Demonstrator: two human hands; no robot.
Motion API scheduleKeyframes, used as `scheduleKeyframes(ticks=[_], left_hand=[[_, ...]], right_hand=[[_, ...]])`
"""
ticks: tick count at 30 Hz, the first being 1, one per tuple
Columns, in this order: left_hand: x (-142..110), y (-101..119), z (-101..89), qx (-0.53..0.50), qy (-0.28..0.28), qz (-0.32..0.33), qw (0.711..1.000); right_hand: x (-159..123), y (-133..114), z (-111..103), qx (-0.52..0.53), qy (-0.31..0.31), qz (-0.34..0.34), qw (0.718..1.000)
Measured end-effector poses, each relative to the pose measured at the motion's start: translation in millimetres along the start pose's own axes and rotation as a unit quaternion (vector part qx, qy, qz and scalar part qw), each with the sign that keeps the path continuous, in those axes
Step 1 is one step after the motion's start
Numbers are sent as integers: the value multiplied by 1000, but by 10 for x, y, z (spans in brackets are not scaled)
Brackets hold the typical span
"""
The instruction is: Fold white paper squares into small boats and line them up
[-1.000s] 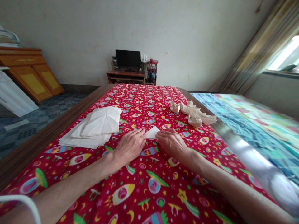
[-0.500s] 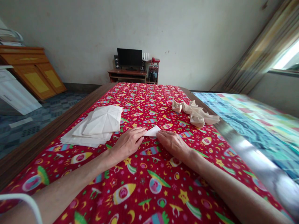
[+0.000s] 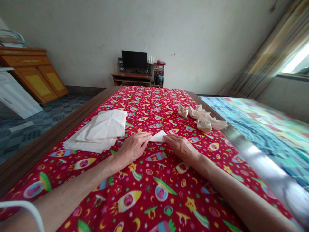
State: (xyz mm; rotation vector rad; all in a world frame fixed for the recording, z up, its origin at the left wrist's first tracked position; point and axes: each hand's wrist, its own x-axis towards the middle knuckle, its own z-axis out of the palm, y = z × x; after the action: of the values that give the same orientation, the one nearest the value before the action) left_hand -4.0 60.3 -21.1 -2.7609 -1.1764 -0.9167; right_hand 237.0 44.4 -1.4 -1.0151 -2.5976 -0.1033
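Note:
A small folded piece of white paper (image 3: 157, 136) lies flat on the red cloth between my hands, its top corner pointing away from me. The fingers of my left hand (image 3: 134, 144) are together and cover the paper's left end. My right hand (image 3: 181, 146) has its fingertips at the right end, with the fingers close together and the thumb hidden below. To the left is a stack of creased white paper sheets (image 3: 107, 124), fanned out a little. Several folded paper shapes (image 3: 204, 119) with pointed tips sit in a cluster at the right.
The red patterned cloth (image 3: 154, 187) covers a brown table (image 3: 79, 111). A bed (image 3: 263, 125) with a patchwork cover stands to the right. Beyond the table are a monitor (image 3: 134, 60) and a desk (image 3: 131, 77); a wooden cabinet (image 3: 36, 74) is at the left.
My right hand has shifted very slightly to the right along the folded paper. My left hand stays on its end of the paper.

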Motion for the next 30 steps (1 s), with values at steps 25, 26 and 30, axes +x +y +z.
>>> scheduleKeyframes(ticks=[25, 26, 30], left_hand=[[84, -1, 49, -5, 19, -20, 1000], [87, -1, 50, -8, 19, -22, 1000], [98, -2, 59, -13, 24, -23, 999]], right_hand=[[41, 119, 19, 59, 57, 69, 994], [43, 102, 16, 41, 46, 58, 996], [73, -20, 21, -65, -12, 9, 998]])
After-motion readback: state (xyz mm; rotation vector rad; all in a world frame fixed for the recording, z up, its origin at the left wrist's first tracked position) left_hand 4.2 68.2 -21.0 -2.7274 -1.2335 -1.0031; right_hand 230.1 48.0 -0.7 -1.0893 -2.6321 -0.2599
